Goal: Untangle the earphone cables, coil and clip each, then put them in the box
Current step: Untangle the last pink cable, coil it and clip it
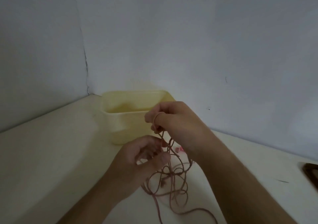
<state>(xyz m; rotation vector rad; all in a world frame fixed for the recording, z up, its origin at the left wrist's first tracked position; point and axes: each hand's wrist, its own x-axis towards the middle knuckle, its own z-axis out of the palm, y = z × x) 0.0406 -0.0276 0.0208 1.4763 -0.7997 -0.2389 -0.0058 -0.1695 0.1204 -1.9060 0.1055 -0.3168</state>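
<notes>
**Two hands in one pink tangle**

Your right hand (173,118) is raised in front of the pale yellow open plastic box (127,118), fingers curled round strands of the thin pink earphone cables (169,179), one loop wrapped over a finger. Your left hand (146,156) sits lower and nearer you, thumb and fingertips pinching the same strands just below. From both hands the cables hang in a knotted mass of loops onto the white counter (60,155), a tail running toward you. A small pink piece (179,149), too blurred to name, lies by your right wrist. A dark flat object (311,172) lies at the counter's right edge.
</notes>
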